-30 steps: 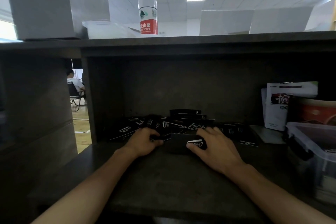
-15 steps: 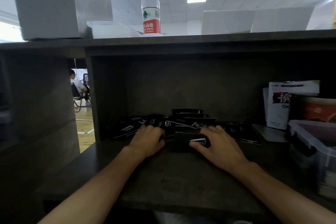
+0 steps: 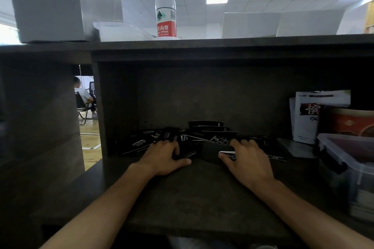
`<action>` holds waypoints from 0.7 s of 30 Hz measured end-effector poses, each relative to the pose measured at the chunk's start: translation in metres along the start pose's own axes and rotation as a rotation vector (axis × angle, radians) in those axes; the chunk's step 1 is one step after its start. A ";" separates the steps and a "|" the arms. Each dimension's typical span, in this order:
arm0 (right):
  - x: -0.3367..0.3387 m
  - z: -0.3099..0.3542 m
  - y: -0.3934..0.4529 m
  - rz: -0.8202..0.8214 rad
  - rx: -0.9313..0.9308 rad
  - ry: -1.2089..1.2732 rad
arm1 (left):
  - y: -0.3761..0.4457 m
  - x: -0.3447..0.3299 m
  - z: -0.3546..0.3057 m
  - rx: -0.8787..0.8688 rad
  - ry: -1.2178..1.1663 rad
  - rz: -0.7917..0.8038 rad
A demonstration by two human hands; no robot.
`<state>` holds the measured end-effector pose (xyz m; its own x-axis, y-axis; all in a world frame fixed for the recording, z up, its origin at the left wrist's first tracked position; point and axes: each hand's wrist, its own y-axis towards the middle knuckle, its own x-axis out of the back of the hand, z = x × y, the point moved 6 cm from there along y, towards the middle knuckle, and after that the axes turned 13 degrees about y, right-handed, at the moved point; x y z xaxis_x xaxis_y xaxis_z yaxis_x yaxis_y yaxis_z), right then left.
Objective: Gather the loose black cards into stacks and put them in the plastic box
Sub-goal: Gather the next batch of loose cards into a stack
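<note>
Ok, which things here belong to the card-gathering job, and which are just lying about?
Job:
- black cards
- small stack held by right hand
- left hand, on the cards
- plastic box

Lying about:
- water bottle
- white pouch
- red tub
- clear tray

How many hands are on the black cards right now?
2: the left hand grips cards at the pile's left-centre, the right hand holds a small stack at its right-centre.
</note>
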<state>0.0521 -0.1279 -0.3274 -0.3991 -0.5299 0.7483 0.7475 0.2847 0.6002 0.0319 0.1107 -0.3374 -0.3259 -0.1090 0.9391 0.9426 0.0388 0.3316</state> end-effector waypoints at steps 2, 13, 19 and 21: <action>0.000 0.000 0.000 -0.004 0.000 -0.002 | 0.002 0.000 0.001 0.007 -0.046 -0.014; 0.001 -0.006 0.002 -0.028 -0.091 -0.013 | -0.008 0.033 -0.036 -0.066 -0.494 -0.213; 0.006 -0.002 0.002 -0.071 -0.053 0.174 | -0.013 0.019 -0.087 -0.234 -0.730 0.064; 0.004 -0.001 0.003 -0.019 -0.062 0.255 | -0.014 0.011 -0.082 -0.258 -0.698 0.102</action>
<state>0.0526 -0.1299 -0.3228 -0.2722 -0.7214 0.6368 0.7755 0.2273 0.5890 0.0214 0.0272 -0.3393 -0.1259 0.5413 0.8314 0.9297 -0.2281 0.2893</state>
